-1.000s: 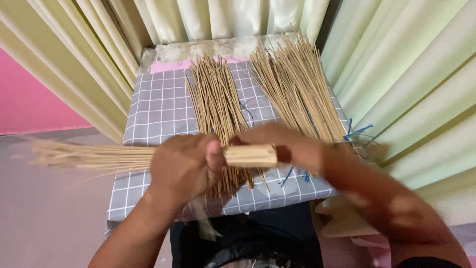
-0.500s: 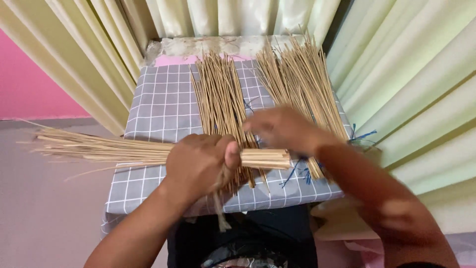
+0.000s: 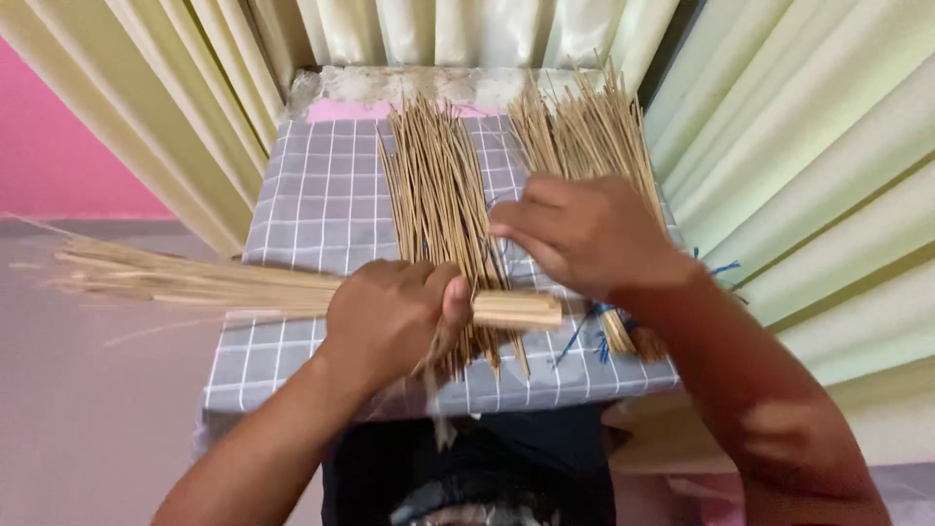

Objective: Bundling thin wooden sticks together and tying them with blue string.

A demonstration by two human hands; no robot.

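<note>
Sticks gathered into one bundle (image 3: pixel 243 282) lie crosswise over the grey checked cloth (image 3: pixel 321 185), gripped tight in the closed left hand (image 3: pixel 390 317); two loose piles (image 3: pixel 438 195) remain unbundled on the cloth. Right hand (image 3: pixel 584 234), fingers curled, hovers over the right pile (image 3: pixel 584 136); whether it pinches anything is unclear.

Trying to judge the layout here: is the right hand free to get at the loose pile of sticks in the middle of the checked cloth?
Probably yes. The right hand is empty and hovers beside the middle pile of sticks, with nothing between them.
</note>
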